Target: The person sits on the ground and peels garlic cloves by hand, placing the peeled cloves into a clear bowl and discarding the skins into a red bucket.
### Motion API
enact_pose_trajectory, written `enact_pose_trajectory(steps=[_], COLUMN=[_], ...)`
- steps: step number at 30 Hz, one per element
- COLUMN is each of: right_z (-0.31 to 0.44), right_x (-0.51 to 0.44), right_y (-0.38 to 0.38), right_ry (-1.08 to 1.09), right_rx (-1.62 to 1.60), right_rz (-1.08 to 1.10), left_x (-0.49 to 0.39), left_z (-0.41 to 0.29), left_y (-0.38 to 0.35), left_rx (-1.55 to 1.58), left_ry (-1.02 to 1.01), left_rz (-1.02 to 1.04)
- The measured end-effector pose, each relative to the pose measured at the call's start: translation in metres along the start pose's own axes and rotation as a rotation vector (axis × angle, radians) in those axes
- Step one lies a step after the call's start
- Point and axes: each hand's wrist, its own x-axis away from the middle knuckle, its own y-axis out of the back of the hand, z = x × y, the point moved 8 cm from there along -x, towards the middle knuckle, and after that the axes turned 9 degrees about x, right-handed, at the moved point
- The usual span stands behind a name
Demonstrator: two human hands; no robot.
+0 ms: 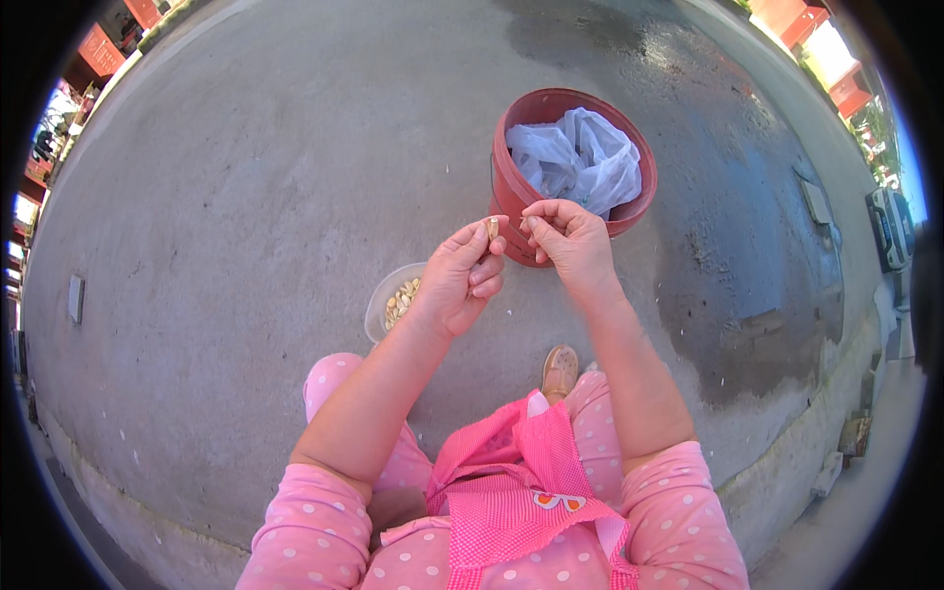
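Observation:
My left hand (pixel 466 276) pinches a small pale piece (pixel 493 228), perhaps a garlic clove, upright between thumb and forefinger. Close on its right, my right hand (pixel 571 240) holds a tiny scrap (pixel 523 222) between thumb and fingertips; the two hands are apart. Partly hidden behind my left wrist, a pale plastic bowl (pixel 376 304) on the ground holds several cream-coloured cloves (pixel 399 301). Beyond my right hand stands a red plastic bucket (pixel 509 184) with a whitish plastic bag (pixel 582 158) inside; what the bag contains cannot be made out.
Grey concrete ground (pixel 243 221) surrounds me, with a dark wet patch (pixel 715 287) on the right. A flat block (pixel 76 299) lies far left, another slab (pixel 816 202) far right. A car (pixel 890 228) is at the right edge. My shoe (pixel 560 370) is below the bucket.

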Motion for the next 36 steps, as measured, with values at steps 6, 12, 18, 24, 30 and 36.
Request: enact_pose_trajectory(steps=[6,12,18,24,30,36], right_z=[-0.017,0.003,0.05,0.068,0.069,0.066], right_x=[-0.036,-0.033,0.007,0.013,0.023,0.025], right_y=[0.074,0.049,-0.013,-0.025,-0.025,-0.029], right_ry=[0.42,0.147,0.464,0.667,0.744,0.705], right_rx=[0.935,0.303,0.347,0.625,0.668,0.643], right_rz=[-0.539,-0.169,0.04,-0.015,-0.057,-0.067], left_x=[0.001,0.003,0.001,0.005,0.007,0.008], left_z=[-0.002,-0.009,-0.006,-0.011,-0.011,-0.012], left_y=[-0.001,-0.004,-0.007,0.001,0.004,0.007], left_rx=[0.006,-0.002,-0.113,-0.341,-0.481,-0.498], left_ry=[0.048,0.053,0.044,-0.012,-0.02,-0.034], left_rz=[-0.028,-0.03,0.021,-0.074,-0.135,-0.155])
